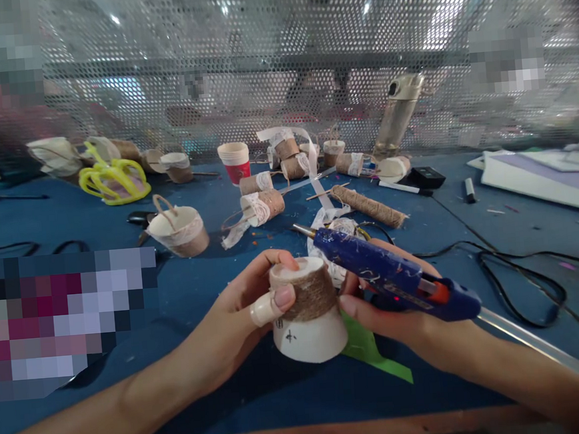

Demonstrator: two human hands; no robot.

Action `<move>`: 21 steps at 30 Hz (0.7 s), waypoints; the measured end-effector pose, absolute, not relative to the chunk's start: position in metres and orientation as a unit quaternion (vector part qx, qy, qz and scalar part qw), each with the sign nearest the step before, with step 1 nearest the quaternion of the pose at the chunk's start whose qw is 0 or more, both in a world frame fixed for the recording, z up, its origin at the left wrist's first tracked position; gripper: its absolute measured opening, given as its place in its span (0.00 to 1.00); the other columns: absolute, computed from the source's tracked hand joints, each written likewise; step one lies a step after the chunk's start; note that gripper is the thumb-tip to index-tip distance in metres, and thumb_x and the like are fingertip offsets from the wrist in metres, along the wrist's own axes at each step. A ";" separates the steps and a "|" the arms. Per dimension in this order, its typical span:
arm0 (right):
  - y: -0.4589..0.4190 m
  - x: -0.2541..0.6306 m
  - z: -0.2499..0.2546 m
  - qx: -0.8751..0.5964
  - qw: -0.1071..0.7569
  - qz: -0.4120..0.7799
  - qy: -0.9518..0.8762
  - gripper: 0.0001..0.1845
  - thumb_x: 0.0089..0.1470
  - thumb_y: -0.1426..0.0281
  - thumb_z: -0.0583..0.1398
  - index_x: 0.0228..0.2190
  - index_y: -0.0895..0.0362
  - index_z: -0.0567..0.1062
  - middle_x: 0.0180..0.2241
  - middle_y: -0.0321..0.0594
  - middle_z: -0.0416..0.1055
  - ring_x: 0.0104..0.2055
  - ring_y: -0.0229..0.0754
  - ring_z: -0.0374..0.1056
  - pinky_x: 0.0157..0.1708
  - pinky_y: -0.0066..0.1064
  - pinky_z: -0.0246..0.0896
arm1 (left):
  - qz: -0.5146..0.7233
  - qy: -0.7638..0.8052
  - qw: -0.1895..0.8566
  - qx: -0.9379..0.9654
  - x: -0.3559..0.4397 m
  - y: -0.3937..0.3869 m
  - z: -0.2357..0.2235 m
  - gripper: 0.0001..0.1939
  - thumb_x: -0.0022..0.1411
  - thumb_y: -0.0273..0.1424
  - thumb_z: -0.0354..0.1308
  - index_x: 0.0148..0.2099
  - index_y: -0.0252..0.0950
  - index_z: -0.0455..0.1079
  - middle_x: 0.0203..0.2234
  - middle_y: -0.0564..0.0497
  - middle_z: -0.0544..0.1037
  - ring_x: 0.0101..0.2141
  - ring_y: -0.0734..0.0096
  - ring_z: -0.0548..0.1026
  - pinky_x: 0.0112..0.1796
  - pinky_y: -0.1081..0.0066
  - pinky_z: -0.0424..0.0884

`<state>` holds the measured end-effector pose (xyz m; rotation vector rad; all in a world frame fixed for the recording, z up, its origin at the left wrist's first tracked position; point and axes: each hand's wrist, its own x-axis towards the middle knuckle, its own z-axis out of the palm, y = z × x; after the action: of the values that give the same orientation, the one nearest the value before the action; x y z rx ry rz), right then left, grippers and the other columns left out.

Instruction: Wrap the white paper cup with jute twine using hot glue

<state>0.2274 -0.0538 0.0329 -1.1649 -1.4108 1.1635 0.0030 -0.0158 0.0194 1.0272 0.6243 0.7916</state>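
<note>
clasped upside down in the left hand [240,308] is a white, twine-wrapped paper cup [312,295]; just right, a blue plastic glue gun [373,260] is held by the right hand [397,329]. gluing seems underway; careful nozzle [304,230] aim is probably needed.

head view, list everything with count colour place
twine-wrapped cup: one, brown and white, lower centre
glue gun: one, blue, centre right
glue stick: one, clear, glue gun's rear
twine-and-lace cups: several, brown and white, back and left
paper cup stack: one, red and white, back
looped ornament: one, yellow, back left
twine roll: one, brown, centre right
lace ribbon: some, white, centre
strip: one, green, lower centre
bottle: one, clear, back right
markers: two, white and black, right
box: one, black, right
cables: several, black, both sides
sheets: several, white and lilac, right
table: one, blue, underneath
perforated screen: one, grey, behind
left grip: one, on twine-wrapped cup
right grip: one, on glue gun
</note>
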 end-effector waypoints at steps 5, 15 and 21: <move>-0.051 0.225 0.030 -0.446 0.473 0.494 -0.577 0.09 0.50 0.75 0.69 0.30 0.55 0.74 0.26 0.28 0.73 0.27 0.31 0.69 0.30 0.20 0.66 | 0.349 0.296 0.754 0.471 0.003 -0.015 0.020 0.14 0.62 0.41 0.63 0.47 0.44 0.68 0.41 0.52 0.76 0.42 0.64 0.74 0.40 0.69 0.68; -0.047 0.229 0.029 -0.422 0.499 0.444 -0.612 0.10 0.52 0.72 0.70 0.34 0.50 0.76 0.31 0.28 0.76 0.33 0.32 0.73 0.36 0.22 0.71 | 0.384 0.325 0.744 0.440 0.004 -0.014 0.025 0.17 0.59 0.38 0.64 0.50 0.43 0.72 0.44 0.50 0.80 0.42 0.60 0.78 0.39 0.68 0.71; -0.040 0.242 0.028 -0.442 0.482 0.352 -0.669 0.06 0.55 0.69 0.68 0.34 0.52 0.76 0.35 0.35 0.75 0.39 0.40 0.74 0.41 0.28 0.72 | 0.346 0.310 0.783 0.414 0.001 -0.011 0.029 0.20 0.65 0.38 0.56 0.58 0.42 0.70 0.46 0.44 0.81 0.40 0.54 0.81 0.38 0.61 0.78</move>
<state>0.2423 -0.0401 0.0278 -1.0771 -1.6310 0.8586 0.0014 -0.0110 0.0288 0.8948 0.6698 0.7465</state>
